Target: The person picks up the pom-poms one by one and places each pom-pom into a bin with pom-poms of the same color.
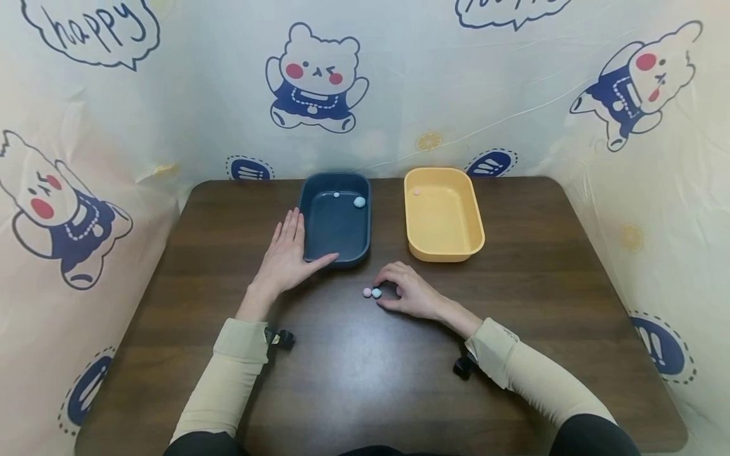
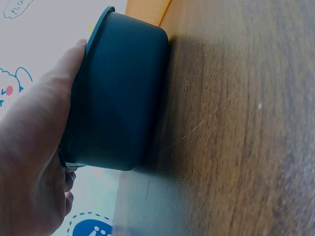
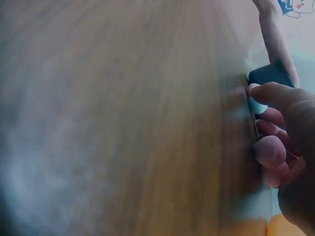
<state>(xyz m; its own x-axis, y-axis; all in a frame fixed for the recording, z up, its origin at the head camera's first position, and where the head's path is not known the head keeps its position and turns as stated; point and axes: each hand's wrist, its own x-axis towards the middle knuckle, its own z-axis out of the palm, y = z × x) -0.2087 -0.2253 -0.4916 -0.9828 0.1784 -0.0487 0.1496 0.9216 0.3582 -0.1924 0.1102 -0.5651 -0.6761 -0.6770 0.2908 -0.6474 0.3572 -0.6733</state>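
Observation:
My left hand (image 1: pixel 288 256) rests at the dark blue tray (image 1: pixel 335 237), its straight fingers along the left side and its thumb over the front rim. The left wrist view shows that hand against the tray's rim. My right hand (image 1: pixel 413 294) is low over the table, thumb and index finger spread around a small light blue ball (image 1: pixel 376 293). A gap appears between the fingertips and the ball. A small pink ball (image 1: pixel 367 292) sits just left of it. In the right wrist view, the thumb partly hides the light blue ball (image 3: pixel 258 105); the other fingers are curled.
A yellow tray (image 1: pixel 447 244) stands right of the blue one, with a small pink piece (image 1: pixel 417 192) inside. The blue tray holds a larger pale blue ball (image 1: pixel 359 202) and a smaller one (image 1: pixel 336 195). A patterned cloth (image 1: pixel 393 82) surrounds the brown table (image 1: pixel 342 392).

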